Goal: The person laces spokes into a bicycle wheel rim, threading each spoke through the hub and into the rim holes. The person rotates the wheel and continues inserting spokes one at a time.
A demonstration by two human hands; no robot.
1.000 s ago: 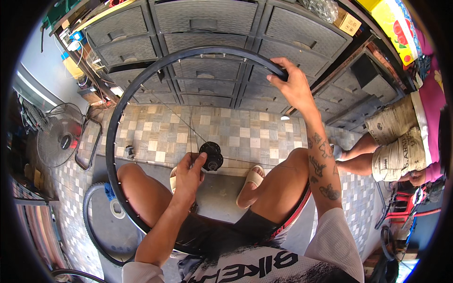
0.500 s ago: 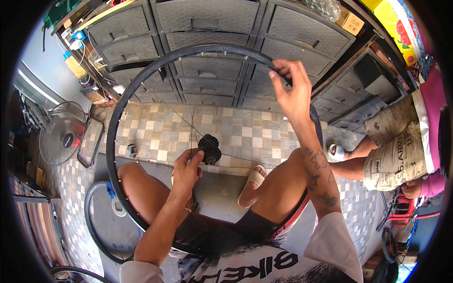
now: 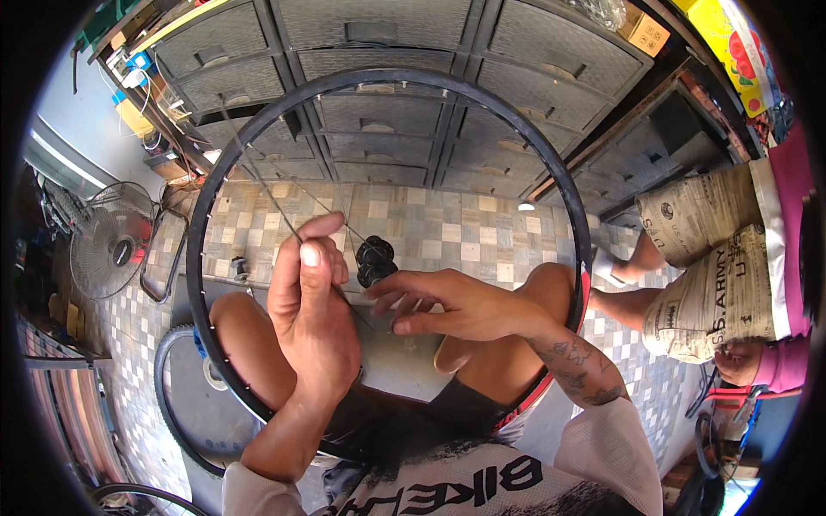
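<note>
A black bicycle rim (image 3: 200, 232) rests around my lap and knees, with small nipples along its inner side. The black hub (image 3: 375, 256) hangs inside it on a few thin spokes. My left hand (image 3: 314, 305) is closed in front of the hub, pinching a long loose spoke (image 3: 267, 191) between thumb and fingers; whether it is one spoke or more I cannot tell. Just below and right of the hub, my right hand (image 3: 465, 305) is open, fingers apart and bent toward the left hand. Its fingertips overlap the lower end of the hub; contact is unclear.
Grey drawers (image 3: 379, 159) stand beyond the rim. A fan (image 3: 116, 243) is at left, and a bicycle tyre (image 3: 163, 378) lies on the floor beside my left knee. At right stands another person in patterned shorts (image 3: 697, 292), a hand hanging beside them.
My left hand has left the hub and now holds a spoke up closer to me. My right hand has come off the rim's upper right and moved down beside the hub.
</note>
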